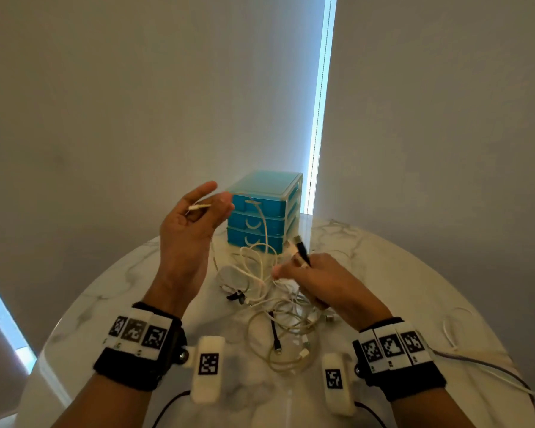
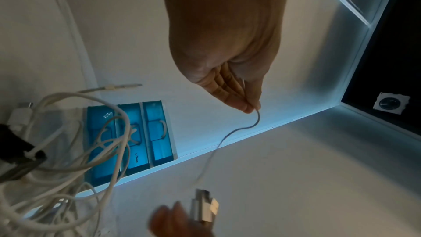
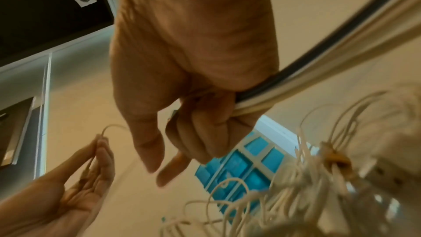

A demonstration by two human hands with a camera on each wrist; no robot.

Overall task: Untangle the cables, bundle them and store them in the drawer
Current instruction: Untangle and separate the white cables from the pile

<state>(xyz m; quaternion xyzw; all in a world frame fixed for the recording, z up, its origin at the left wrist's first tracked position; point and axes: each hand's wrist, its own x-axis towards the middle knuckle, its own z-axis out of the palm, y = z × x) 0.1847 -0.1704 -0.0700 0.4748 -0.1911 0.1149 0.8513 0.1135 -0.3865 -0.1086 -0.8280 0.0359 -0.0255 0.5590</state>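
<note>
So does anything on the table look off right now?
Only the knotted heap of white cables on the marble table. The blue three-drawer plastic organiser stands upright, all its drawers shut; nothing looks spilled or damaged.

I count one blue drawer unit (image 1: 264, 208) with three drawers, two hands, one cable tangle (image 1: 278, 307).
</note>
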